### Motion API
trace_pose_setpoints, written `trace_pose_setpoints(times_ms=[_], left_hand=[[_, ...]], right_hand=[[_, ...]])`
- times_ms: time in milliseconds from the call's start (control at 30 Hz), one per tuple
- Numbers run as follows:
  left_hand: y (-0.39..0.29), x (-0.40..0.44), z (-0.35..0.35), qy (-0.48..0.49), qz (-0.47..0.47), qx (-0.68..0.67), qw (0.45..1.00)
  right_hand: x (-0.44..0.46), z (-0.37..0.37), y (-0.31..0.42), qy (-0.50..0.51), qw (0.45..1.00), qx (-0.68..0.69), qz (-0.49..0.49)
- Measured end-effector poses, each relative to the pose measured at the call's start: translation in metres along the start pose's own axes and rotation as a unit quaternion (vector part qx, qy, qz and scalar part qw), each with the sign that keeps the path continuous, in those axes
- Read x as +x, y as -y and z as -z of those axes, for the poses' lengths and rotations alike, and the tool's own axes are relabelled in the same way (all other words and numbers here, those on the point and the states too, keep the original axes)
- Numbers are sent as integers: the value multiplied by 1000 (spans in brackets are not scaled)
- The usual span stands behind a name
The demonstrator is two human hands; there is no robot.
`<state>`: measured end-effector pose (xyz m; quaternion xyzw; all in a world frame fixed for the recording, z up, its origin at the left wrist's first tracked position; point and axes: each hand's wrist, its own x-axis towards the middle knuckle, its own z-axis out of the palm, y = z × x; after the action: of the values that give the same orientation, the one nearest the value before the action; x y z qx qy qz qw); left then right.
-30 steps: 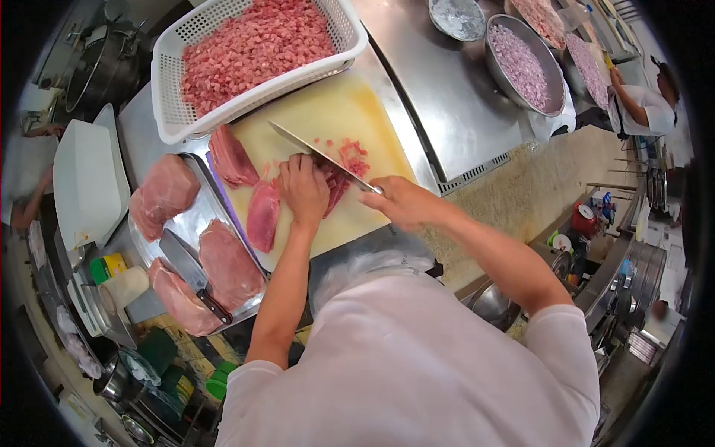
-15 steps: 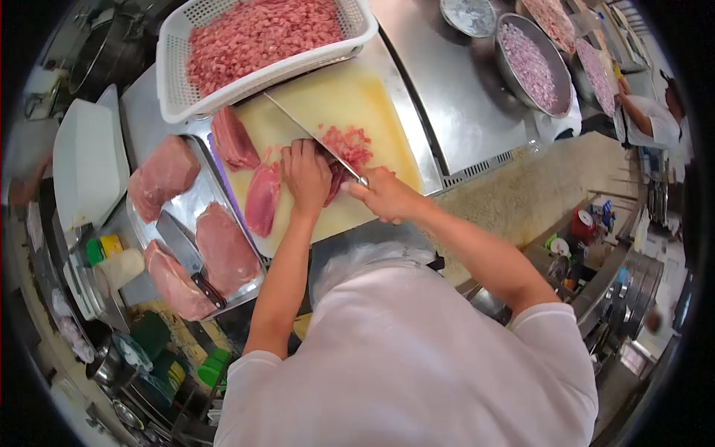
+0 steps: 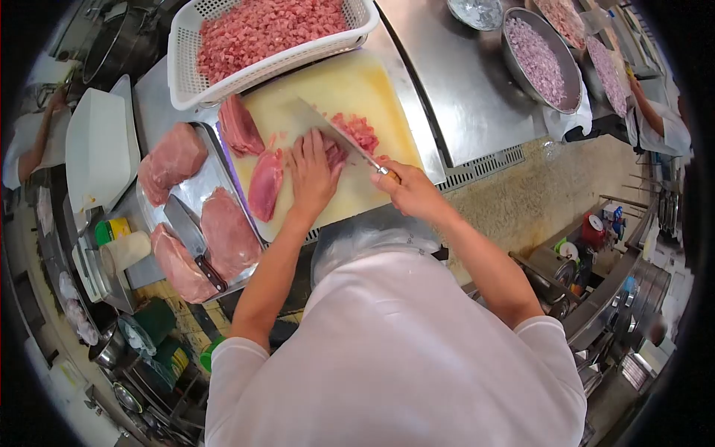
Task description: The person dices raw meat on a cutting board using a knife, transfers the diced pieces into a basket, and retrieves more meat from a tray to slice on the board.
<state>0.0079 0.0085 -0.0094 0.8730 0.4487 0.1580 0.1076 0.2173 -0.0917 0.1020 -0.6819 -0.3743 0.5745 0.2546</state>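
Note:
My right hand point(image 3: 410, 191) is wrapped round the handle of a kitchen knife point(image 3: 339, 134). The blade slants up and left over the cutting board point(image 3: 380, 89), beside my left fingers. Under my left hand point(image 3: 313, 171) a piece of raw meat point(image 3: 334, 154) is pressed to the board, largely covered by the fingers and blade. Small diced meat point(image 3: 360, 132) lies just beyond the blade. Left of my left hand are a long meat strip point(image 3: 265, 186) and a thicker meat chunk point(image 3: 239, 127).
A white perforated basket point(image 3: 275, 72) of diced meat overlaps the board's far edge. On the left, a metal tray point(image 3: 153, 208) bears large meat pieces and a second knife point(image 3: 186, 227). Chopped onion fills a metal bowl point(image 3: 573, 89) at right. Other people stand at both sides.
The knife has shifted right relative to my left hand, and its blade face shows more broadly. My left fingers look straighter over the meat. The whole view has shifted slightly.

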Motion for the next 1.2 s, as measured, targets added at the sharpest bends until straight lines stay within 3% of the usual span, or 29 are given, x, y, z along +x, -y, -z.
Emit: trace_pose_setpoints(times_ms=[133,267,367,467,633,733,867,1000,1200], left_hand=[[-12,7,-7,-37,38,-13,999],[-12,17,11,-83,32,-61,994],[-6,34,6,-82,112,-111,984],[-9,40,-7,-148,80,-46,985],[-4,42,-5,-147,78,-32,986],[-7,45,-9,-140,82,-37,986],[-6,41,-11,-133,83,-34,987],[-3,41,-5,-127,85,-32,988],[-7,38,-2,-103,89,-49,989]], right_hand=[[-19,6,12,10,998,-8,-67],[-38,13,7,-12,998,-55,3],[-47,20,16,-4,996,-86,1],[-22,16,18,20,996,-90,-10],[27,-7,26,44,994,-93,23],[-10,10,51,57,995,-62,-55],[-12,-2,31,24,997,-68,28],[38,-19,24,56,997,-53,23],[-27,-10,62,46,996,-25,-65]])
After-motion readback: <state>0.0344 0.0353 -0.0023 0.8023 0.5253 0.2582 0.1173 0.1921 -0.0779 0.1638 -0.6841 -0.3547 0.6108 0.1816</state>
